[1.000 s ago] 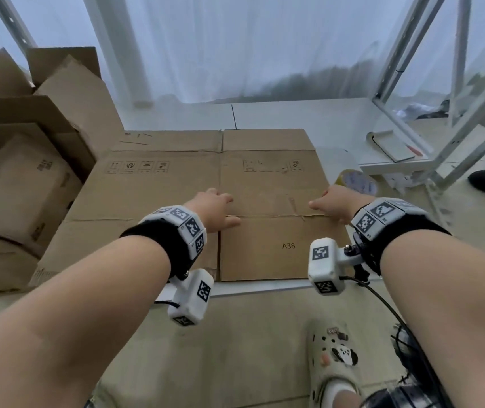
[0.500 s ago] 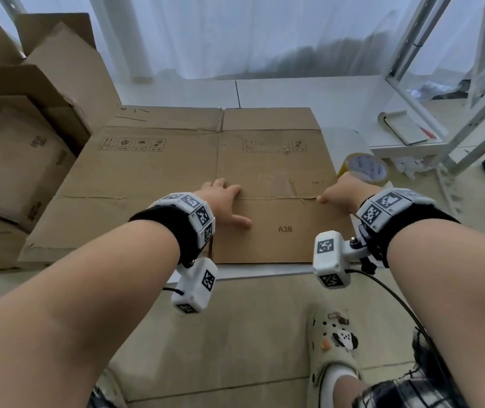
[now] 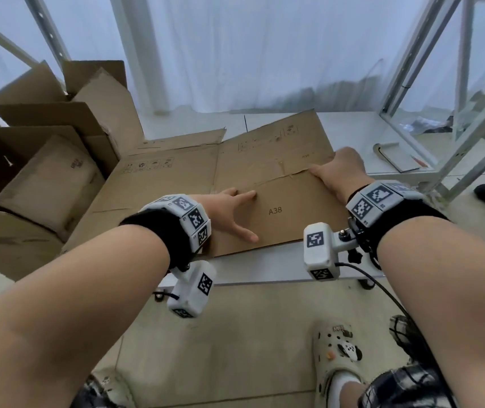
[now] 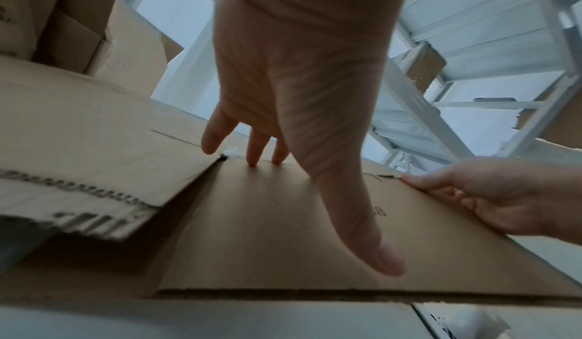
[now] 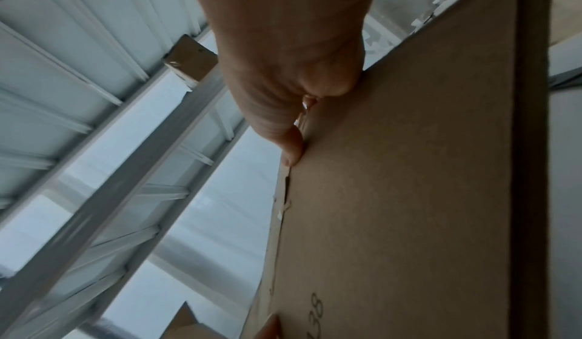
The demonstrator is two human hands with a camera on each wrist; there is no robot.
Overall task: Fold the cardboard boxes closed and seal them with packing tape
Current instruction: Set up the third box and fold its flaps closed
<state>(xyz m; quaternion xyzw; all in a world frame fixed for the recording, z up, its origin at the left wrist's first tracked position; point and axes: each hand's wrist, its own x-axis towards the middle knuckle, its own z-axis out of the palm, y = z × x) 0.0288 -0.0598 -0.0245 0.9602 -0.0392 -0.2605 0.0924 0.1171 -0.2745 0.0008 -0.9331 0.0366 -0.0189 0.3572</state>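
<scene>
I count one flattened cardboard box point(image 3: 176, 184), two hands on it, left hand point(image 3: 229, 212) and right hand point(image 3: 343, 172), one pile of opened boxes point(image 3: 46, 148), two clogs.

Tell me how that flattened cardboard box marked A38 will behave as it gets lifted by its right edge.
The flattened box is probably light: the right hand alone raises its edge. It should stay stiff across panels but hinge at the creases, as at the fold by the left hand. Being wide, it may sag or swing.
</scene>
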